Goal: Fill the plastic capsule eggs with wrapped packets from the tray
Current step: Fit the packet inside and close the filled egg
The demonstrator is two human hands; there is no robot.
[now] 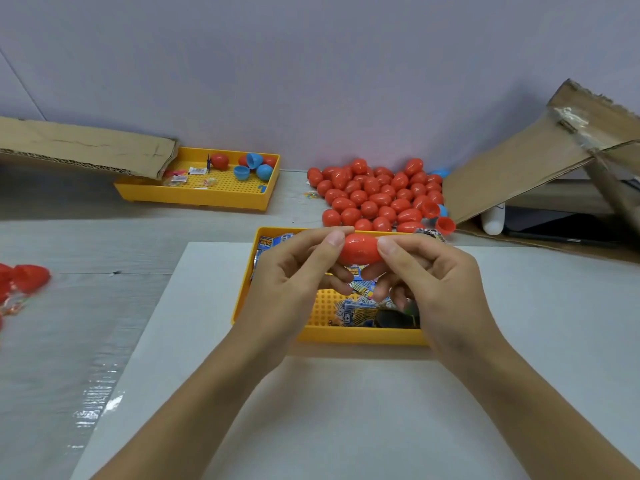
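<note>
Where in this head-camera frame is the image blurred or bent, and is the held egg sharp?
Head view: the red egg, gripped by the left hand and right hand, is sharp with a soft highlight; the red eggs at the left edge are smeared; the cardboard strip and the table edges bow from wide-angle distortion; lighting is even.

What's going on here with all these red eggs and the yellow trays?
A person is filling plastic capsule eggs. Both hands, the left hand and right hand, pinch one closed red egg by its ends above the near yellow tray, which holds blue wrapped packets. A big pile of red eggs lies behind it. A second yellow tray farther back holds a few red and blue egg halves.
</note>
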